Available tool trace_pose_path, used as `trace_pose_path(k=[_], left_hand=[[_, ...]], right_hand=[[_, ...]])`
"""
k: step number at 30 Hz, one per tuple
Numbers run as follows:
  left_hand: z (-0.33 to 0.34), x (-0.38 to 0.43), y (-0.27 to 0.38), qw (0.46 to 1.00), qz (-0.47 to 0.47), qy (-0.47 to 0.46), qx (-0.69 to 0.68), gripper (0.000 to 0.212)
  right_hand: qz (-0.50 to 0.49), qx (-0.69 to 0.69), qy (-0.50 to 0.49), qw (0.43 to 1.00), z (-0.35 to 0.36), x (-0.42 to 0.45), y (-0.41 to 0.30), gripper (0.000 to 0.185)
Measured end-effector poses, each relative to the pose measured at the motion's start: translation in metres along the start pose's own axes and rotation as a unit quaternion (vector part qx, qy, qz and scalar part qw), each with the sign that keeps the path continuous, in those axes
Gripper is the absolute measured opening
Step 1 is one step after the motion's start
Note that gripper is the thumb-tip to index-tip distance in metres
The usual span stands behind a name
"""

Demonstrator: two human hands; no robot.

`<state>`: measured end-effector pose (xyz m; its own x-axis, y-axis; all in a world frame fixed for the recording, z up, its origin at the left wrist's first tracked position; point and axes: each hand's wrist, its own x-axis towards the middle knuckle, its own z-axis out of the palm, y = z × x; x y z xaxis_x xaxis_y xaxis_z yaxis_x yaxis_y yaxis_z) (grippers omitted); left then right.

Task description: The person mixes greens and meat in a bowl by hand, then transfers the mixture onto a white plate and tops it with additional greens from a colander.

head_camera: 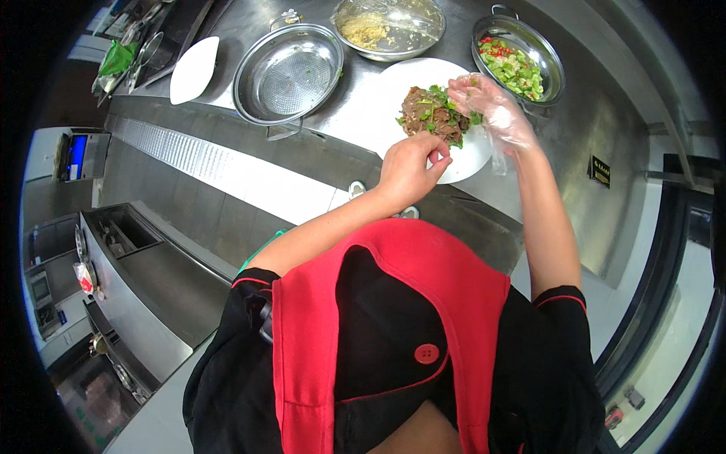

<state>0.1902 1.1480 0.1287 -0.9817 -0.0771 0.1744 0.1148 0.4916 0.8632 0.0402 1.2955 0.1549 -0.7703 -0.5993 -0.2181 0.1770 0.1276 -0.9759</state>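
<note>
A heap of sliced brown meat with green herb leaves lies on a large white plate. My left hand is bare and hovers over the near side of the plate, close to the meat. Its fingers are curled, thumb near the forefinger; whether anything is between them cannot be made out. My right hand wears a clear plastic glove and is at the right side of the heap. Its fingers bend towards the greens, and the palm side is hidden.
A steel pan with chopped green and red peppers stands behind right. A steel bowl holds minced garlic-like bits. To the left are a perforated-looking steel pan and a white leaf-shaped dish on the steel counter.
</note>
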Motion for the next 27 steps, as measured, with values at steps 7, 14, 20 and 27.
trace_pose_path(k=[7,14,20,27], left_hand=[[0.011,-0.012,-0.019,0.994,0.01,-0.052,0.099,0.009],[0.033,-0.013,-0.032,0.986,0.074,-0.067,0.133,0.011],[0.06,-0.004,-0.038,0.972,0.144,-0.096,0.156,0.014],[0.078,0.003,-0.046,0.956,0.174,-0.11,0.207,0.007]], right_hand=[[-0.099,-0.314,0.045,0.943,0.004,0.012,0.001,0.028],[-0.107,-0.296,0.007,0.949,0.004,0.019,0.014,0.033],[-0.114,-0.141,0.015,0.983,-0.006,0.021,0.015,0.027],[-0.078,0.042,0.008,0.996,-0.014,0.013,-0.005,0.031]])
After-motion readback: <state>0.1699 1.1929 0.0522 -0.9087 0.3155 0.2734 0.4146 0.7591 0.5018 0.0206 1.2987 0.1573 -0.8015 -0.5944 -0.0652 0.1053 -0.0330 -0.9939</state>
